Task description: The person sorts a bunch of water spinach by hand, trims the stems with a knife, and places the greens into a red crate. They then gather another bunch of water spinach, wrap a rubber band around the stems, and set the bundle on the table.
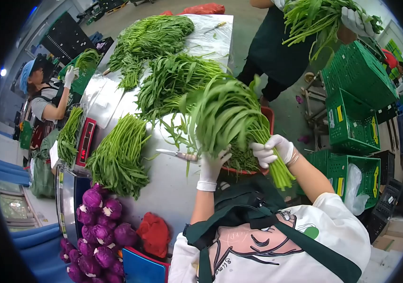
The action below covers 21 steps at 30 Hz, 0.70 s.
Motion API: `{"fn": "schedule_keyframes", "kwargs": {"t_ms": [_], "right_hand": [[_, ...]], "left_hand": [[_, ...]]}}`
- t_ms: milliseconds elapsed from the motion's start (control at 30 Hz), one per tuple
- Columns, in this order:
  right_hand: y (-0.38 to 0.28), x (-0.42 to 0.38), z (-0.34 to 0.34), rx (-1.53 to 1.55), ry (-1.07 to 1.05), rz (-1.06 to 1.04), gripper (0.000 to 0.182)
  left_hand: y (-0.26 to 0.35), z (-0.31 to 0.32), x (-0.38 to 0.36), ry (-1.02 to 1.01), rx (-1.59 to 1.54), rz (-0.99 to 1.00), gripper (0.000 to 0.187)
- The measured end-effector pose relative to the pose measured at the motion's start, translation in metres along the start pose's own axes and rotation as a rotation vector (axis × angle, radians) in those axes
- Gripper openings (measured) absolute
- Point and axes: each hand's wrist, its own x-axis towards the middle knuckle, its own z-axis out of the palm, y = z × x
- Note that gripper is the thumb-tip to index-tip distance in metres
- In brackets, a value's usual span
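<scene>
My gloved right hand (pixel 274 151) is closed around the stems of a bunch of water spinach (pixel 232 115), its cut ends pointing down toward me. Under the leafy end is my gloved left hand (pixel 214 167), fingers apart near the leaves and partly hidden by them. A knife (pixel 178 154) with a wooden handle lies on the metal table (pixel 173 181), just left of my left hand. Further left is a bundle of water spinach (pixel 118 153), and larger piles (pixel 156 37) cover the far part of the table. Below my hands, a red tub (pixel 268 120) holds loose greens.
A scale (pixel 85 141) with a red display stands at the left, bearing greens. Purple cabbages (pixel 100 231), a red bag (pixel 154 234) and a blue tray (pixel 142 266) are near front left. Green crates (pixel 352 120) stack at right. Two co-workers handle greens, one left, one across.
</scene>
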Motion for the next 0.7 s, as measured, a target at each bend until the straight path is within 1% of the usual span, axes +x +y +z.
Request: {"fn": "schedule_keyframes", "kwargs": {"t_ms": [33,67,167,233,267,300,367,400,500,600,667,700], "right_hand": [[0.007,-0.002,-0.005,0.225,-0.129,0.068,0.016],[0.014,-0.007,-0.009,0.268,-0.142,0.133,0.017],[0.030,-0.023,-0.020,0.356,-0.209,0.283,0.018],[0.041,-0.029,-0.019,0.385,-0.276,0.335,0.018],[0.046,-0.031,-0.017,0.379,-0.296,0.352,0.018],[0.056,-0.043,-0.029,0.383,-0.251,0.334,0.017],[0.065,-0.047,-0.032,0.406,-0.289,0.341,0.016],[0.068,-0.048,-0.033,0.414,-0.311,0.338,0.016],[0.072,-0.050,-0.033,0.415,-0.330,0.320,0.016],[0.073,-0.051,-0.030,0.423,-0.349,0.315,0.016],[0.073,-0.053,-0.030,0.433,-0.356,0.315,0.016],[0.073,-0.054,-0.030,0.438,-0.364,0.318,0.016]], "left_hand": [[0.004,0.007,0.004,0.014,-0.235,0.045,0.052],[-0.007,-0.008,0.012,-0.052,-0.275,0.172,0.059],[0.018,0.044,0.001,0.131,-0.298,0.330,0.078],[0.037,0.064,-0.005,0.232,-0.316,0.437,0.079],[0.050,0.078,-0.009,0.189,-0.265,0.463,0.089],[0.057,0.092,-0.015,0.085,-0.299,0.449,0.090],[0.067,0.118,-0.027,-0.122,-0.362,0.404,0.094],[0.069,0.126,-0.032,-0.047,-0.241,0.443,0.097],[0.066,0.127,-0.038,0.037,-0.204,0.502,0.099],[0.066,0.138,-0.041,0.009,-0.248,0.519,0.105],[0.070,0.146,-0.047,0.025,-0.266,0.507,0.111],[0.071,0.150,-0.049,0.047,-0.219,0.522,0.111]]}}
